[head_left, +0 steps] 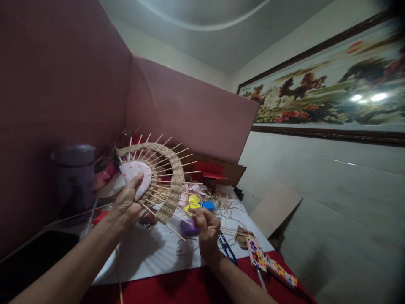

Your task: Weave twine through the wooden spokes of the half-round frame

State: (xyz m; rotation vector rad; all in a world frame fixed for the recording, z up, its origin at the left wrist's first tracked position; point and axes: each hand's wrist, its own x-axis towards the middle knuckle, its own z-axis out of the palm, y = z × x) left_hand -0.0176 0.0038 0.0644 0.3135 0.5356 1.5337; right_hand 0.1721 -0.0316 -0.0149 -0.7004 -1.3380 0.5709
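A half-round woven piece [175, 185] of tan cord, with thin wooden sticks fanning out past its outer edge, is held up over the table. My left hand [128, 198] grips it near the inner edge, the thumb pressed on a pink-spotted white cloth half-circle [136, 172] at its centre. The fingers behind are mostly hidden. At the lower right of the fan, my right hand [207, 228] is closed, thumb and fingertips pinched at the end of one thin stick [186, 211].
On the white tabletop [139, 261] lie yellow, blue and purple lumps [190, 228], loose cord strands [232, 207] and a blue tool [227, 247]. A flower-patterned glue gun [272, 266] rests at the right on red cloth [164, 289]. A purple flask [76, 181] stands left; pink panels [190, 109] rise behind.
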